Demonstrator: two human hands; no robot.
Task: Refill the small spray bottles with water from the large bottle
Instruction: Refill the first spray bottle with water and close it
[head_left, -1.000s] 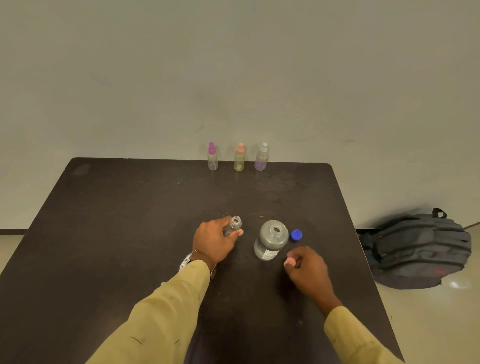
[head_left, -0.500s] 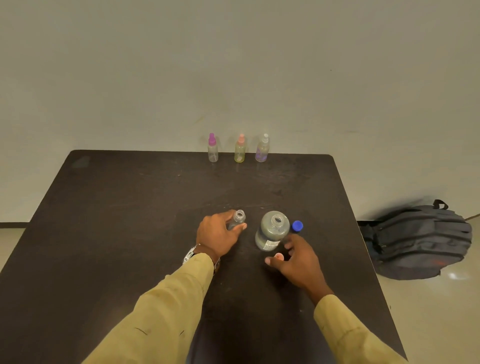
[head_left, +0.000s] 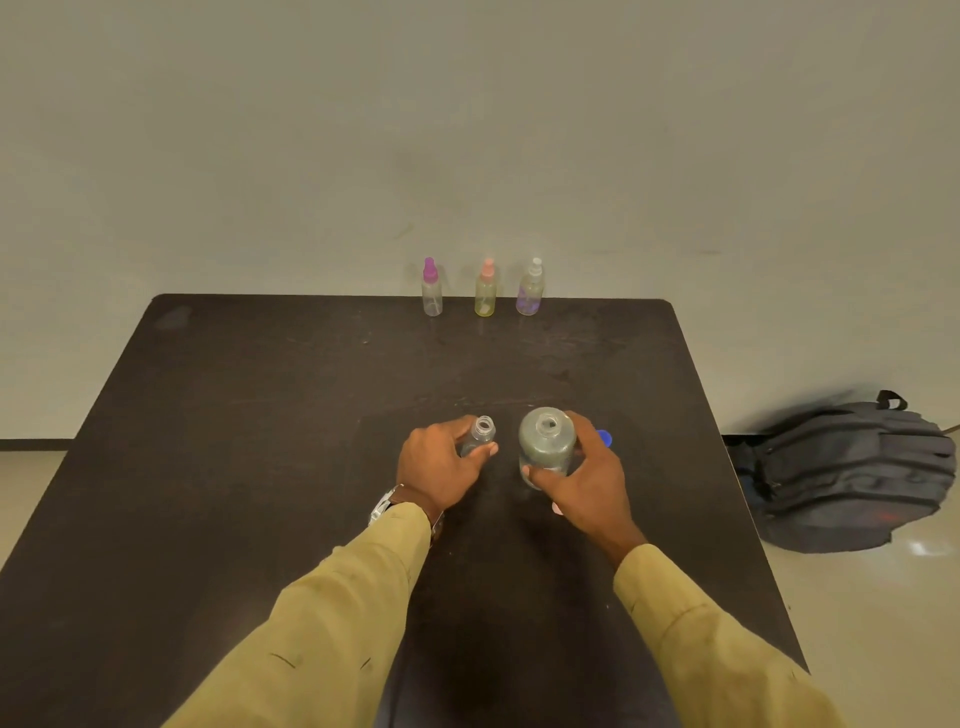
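An uncapped small clear spray bottle (head_left: 483, 431) stands upright on the dark table (head_left: 249, 415), and my left hand (head_left: 441, 467) grips its body. Just to its right stands the large clear bottle (head_left: 546, 441), open at the top, with my right hand (head_left: 587, 483) wrapped round its right side and the thumb across its front. A bit of a pink spray top (head_left: 558, 508) shows under my right palm; I cannot tell whether it lies on the table or is held. The large bottle's blue cap (head_left: 604, 438) peeks out behind my right hand.
Three capped small spray bottles stand in a row at the table's far edge: purple-topped (head_left: 431, 291), pink-topped (head_left: 485, 291), and white-topped (head_left: 531, 291). A grey backpack (head_left: 852, 478) lies on the floor right of the table. A plain wall rises behind.
My right hand has moved from the table in front of the large bottle up to its side and taken hold of it. The left hand keeps its hold on the small bottle.
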